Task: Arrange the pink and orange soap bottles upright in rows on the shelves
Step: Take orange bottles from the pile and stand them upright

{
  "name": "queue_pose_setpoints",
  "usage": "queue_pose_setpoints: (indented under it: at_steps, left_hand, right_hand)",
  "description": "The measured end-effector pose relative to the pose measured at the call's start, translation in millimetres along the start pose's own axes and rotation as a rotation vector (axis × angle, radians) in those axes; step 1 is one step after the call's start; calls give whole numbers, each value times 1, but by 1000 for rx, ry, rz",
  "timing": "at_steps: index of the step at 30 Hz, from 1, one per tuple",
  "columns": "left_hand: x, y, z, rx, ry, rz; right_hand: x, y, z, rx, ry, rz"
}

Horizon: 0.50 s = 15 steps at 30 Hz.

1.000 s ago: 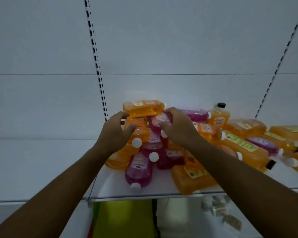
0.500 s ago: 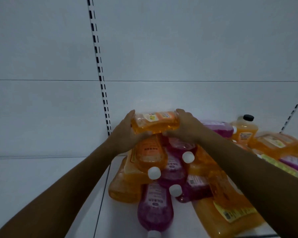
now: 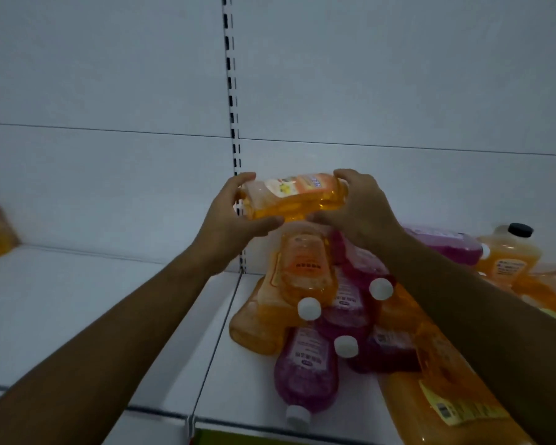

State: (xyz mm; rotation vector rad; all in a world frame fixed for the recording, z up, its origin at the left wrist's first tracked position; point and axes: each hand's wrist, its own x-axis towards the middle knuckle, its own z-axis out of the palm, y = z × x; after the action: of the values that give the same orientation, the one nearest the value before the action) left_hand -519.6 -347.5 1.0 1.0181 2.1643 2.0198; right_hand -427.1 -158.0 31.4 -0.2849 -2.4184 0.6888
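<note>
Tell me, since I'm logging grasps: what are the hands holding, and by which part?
An orange bottle, lying sideways above the pile. The left hand grips one end, the right hand the other end. Its cap is hidden.

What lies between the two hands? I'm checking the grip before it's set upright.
In the head view, the orange bottle lies sideways between left hand and right hand.

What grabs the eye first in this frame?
An orange soap bottle held sideways in mid-air, centre frame, with the left hand and right hand each in a grip on one end. Just below it, a jumbled pile of pink and orange bottles lies on the white shelf. One black-capped orange bottle stands upright at far right.
</note>
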Motion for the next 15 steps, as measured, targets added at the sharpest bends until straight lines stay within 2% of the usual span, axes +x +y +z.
queue_pose_setpoints:
  at_steps: [4,6,8,11,15]
  left_hand:
    - [-33,6,-33,-16,202,11]
    - [-56,2,-52,-22,280,3]
    - [-80,-4,-75,-49,351,-8]
    - [-113,-15,-117,-49,406,-43]
    - [-151,-29,-181,-84,488,-155]
  right_hand:
    - [4,-36,30,314,-92,36]
    - [7,-57,54,358,-169,101]
    - [9,-82,82,488,-272,217]
    - [4,-124,125,816,-478,366]
    - [-8,-183,183,887,-579,281]
